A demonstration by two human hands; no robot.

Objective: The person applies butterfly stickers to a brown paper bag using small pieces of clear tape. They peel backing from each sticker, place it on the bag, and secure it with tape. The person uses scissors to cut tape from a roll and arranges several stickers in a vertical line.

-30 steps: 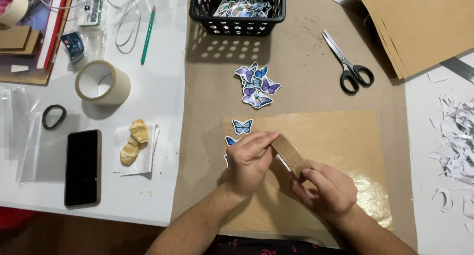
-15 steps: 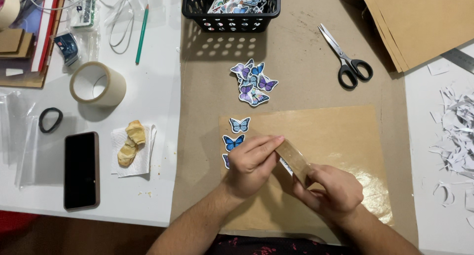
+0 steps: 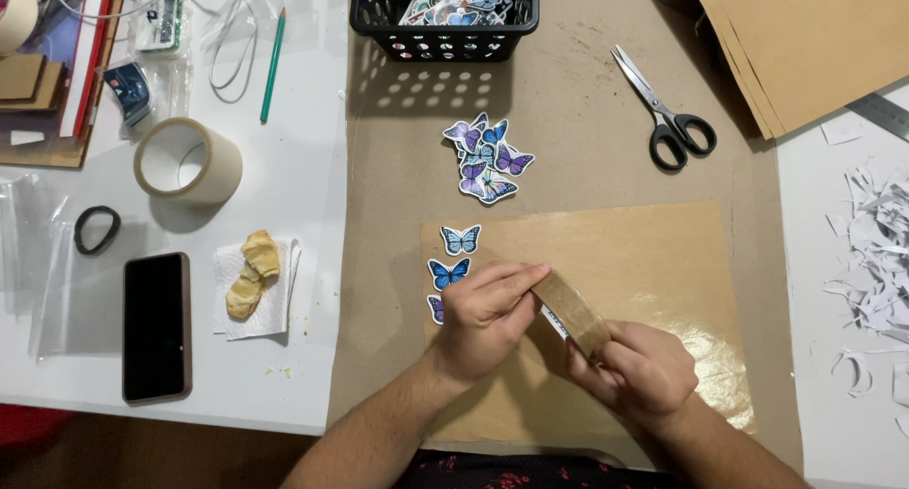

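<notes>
Both hands barely shift since the earlier frame, staying over the shiny brown sheet [image 3: 663, 262]. Left hand [image 3: 483, 314] pinches the upper end of a tape roll [image 3: 573, 311]; right hand [image 3: 639, 371] grips its lower end. 3 butterfly stickers [image 3: 448, 272] lie just left on the desk [image 3: 303, 195].

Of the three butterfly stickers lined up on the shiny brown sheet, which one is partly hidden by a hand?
The lowest one, purple: the left hand covers its right side. The two above it lie fully in view.
</notes>
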